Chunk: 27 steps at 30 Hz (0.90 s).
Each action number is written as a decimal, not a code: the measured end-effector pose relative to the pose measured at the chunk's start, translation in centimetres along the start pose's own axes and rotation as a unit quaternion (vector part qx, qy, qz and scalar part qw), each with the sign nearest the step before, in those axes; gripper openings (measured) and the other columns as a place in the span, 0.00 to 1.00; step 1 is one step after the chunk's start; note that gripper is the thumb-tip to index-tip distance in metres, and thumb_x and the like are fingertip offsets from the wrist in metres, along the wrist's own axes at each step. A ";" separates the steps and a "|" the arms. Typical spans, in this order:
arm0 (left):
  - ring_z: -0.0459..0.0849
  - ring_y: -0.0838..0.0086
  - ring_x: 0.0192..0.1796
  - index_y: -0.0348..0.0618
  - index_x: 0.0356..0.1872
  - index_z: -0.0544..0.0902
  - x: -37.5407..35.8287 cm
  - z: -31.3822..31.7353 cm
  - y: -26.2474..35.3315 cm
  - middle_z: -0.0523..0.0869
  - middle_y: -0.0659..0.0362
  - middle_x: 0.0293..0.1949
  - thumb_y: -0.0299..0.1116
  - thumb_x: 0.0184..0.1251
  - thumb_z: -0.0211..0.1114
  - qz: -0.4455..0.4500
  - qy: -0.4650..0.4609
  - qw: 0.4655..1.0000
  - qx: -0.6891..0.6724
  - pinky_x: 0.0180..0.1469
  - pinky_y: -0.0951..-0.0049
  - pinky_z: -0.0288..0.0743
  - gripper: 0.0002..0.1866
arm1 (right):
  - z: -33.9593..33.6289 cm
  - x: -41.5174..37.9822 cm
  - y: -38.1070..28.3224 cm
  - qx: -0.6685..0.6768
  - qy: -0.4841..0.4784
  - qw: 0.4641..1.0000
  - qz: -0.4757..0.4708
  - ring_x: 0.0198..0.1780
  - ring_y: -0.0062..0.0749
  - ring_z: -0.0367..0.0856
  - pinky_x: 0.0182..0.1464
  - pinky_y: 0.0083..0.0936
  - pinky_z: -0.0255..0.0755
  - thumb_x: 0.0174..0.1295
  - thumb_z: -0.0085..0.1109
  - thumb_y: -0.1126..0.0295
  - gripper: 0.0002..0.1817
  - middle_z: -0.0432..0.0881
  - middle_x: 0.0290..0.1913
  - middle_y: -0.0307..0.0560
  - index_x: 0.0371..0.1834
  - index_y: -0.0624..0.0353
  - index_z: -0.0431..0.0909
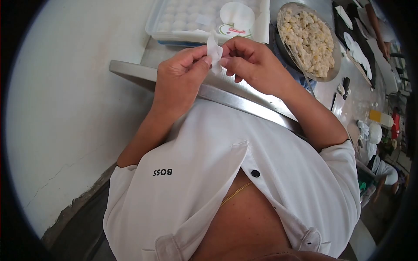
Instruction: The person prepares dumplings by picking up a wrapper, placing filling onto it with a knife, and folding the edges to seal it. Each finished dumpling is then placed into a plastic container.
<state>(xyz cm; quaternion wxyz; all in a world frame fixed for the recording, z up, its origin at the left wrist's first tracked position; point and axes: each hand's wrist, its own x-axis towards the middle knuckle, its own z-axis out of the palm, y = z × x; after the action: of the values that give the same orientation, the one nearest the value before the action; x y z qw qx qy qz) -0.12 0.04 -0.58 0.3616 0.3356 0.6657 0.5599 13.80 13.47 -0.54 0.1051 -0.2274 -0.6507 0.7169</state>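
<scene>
A steel table [246,105] ran across the scene beyond the wearer's white shirt [187,143]. On its far side I saw a clear plastic tray [150,27] with rows of round white pieces and, to the right, a metal bowl [334,69] of chunky pale filling [307,43]. Farther right lay a knife [338,103]. Near the tray, the left hand [178,80] pinched a thin white sheet [214,47] above the table; the right hand [259,65] curled at its right edge, its grip unclear to me.
</scene>
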 end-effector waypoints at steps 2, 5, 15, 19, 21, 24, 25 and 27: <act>0.71 0.89 0.30 0.38 0.52 0.85 0.0 0.1 0.0 0.83 0.69 0.32 0.27 0.70 0.61 0.030 -0.003 0.999 0.021 0.30 0.84 0.65 0.13 | 0.1 0.0 -0.2 -0.060 -0.011 0.998 0.016 0.30 0.14 0.70 0.30 0.17 0.66 0.65 0.60 0.69 0.08 0.75 0.30 0.32 0.41 0.61 0.77; 0.71 0.89 0.30 0.38 0.51 0.85 -0.1 0.0 0.0 0.84 0.68 0.32 0.27 0.70 0.61 0.015 -0.007 1.000 0.009 0.30 0.84 0.66 0.13 | 0.3 0.1 0.0 -0.026 -0.020 0.999 -0.003 0.32 0.15 0.70 0.33 0.17 0.66 0.65 0.60 0.69 0.08 0.75 0.32 0.33 0.41 0.61 0.77; 0.83 0.78 0.40 0.31 0.54 0.83 0.2 -0.4 -0.2 0.87 0.58 0.40 0.24 0.70 0.61 -0.001 -0.010 1.000 -0.013 0.46 0.79 0.76 0.14 | 0.3 0.2 0.2 -0.068 -0.009 0.998 -0.016 0.36 0.17 0.70 0.39 0.19 0.67 0.62 0.58 0.72 0.07 0.74 0.33 0.35 0.40 0.63 0.76; 0.83 0.77 0.40 0.30 0.54 0.82 0.3 -0.4 0.5 0.87 0.57 0.40 0.24 0.70 0.61 -0.026 -0.002 1.000 -0.011 0.46 0.79 0.77 0.14 | -0.2 0.4 0.9 -0.077 -0.016 0.995 -0.067 0.35 0.17 0.70 0.39 0.19 0.67 0.64 0.61 0.69 0.09 0.75 0.32 0.35 0.40 0.64 0.76; 0.83 0.77 0.40 0.30 0.54 0.82 0.3 -0.4 0.4 0.87 0.57 0.40 0.24 0.70 0.61 -0.032 0.002 0.999 -0.010 0.47 0.79 0.77 0.14 | -0.1 0.4 0.9 -0.071 -0.023 0.994 -0.078 0.35 0.17 0.70 0.38 0.19 0.67 0.64 0.61 0.69 0.09 0.75 0.31 0.36 0.40 0.64 0.76; 0.84 0.76 0.41 0.30 0.55 0.82 0.4 -0.3 -0.3 0.87 0.56 0.41 0.24 0.70 0.61 -0.027 -0.006 0.999 -0.047 0.47 0.78 0.77 0.15 | 0.1 0.3 0.6 -0.083 -0.014 0.995 -0.054 0.35 0.17 0.71 0.38 0.20 0.68 0.63 0.59 0.70 0.08 0.75 0.31 0.37 0.41 0.64 0.77; 0.84 0.76 0.41 0.29 0.55 0.81 0.4 -0.4 -0.4 0.87 0.55 0.41 0.24 0.70 0.61 -0.029 -0.009 0.998 -0.053 0.47 0.78 0.77 0.15 | 0.0 0.3 0.6 -0.093 -0.008 0.995 -0.043 0.35 0.18 0.71 0.39 0.20 0.68 0.63 0.59 0.70 0.09 0.76 0.31 0.37 0.42 0.64 0.77; 0.84 0.75 0.41 0.28 0.55 0.81 0.5 -0.4 -0.5 0.87 0.54 0.42 0.23 0.69 0.61 -0.030 -0.012 0.998 -0.060 0.47 0.78 0.78 0.15 | -0.1 0.4 0.6 -0.103 -0.002 0.994 -0.032 0.36 0.18 0.72 0.40 0.20 0.69 0.63 0.60 0.70 0.09 0.76 0.32 0.37 0.42 0.64 0.78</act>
<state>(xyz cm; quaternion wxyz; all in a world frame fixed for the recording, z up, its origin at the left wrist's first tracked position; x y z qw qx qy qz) -0.71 0.18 -1.09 0.4057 0.2998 0.6367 0.5832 13.60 13.61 -1.24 0.1026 -0.2142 -0.7281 0.6430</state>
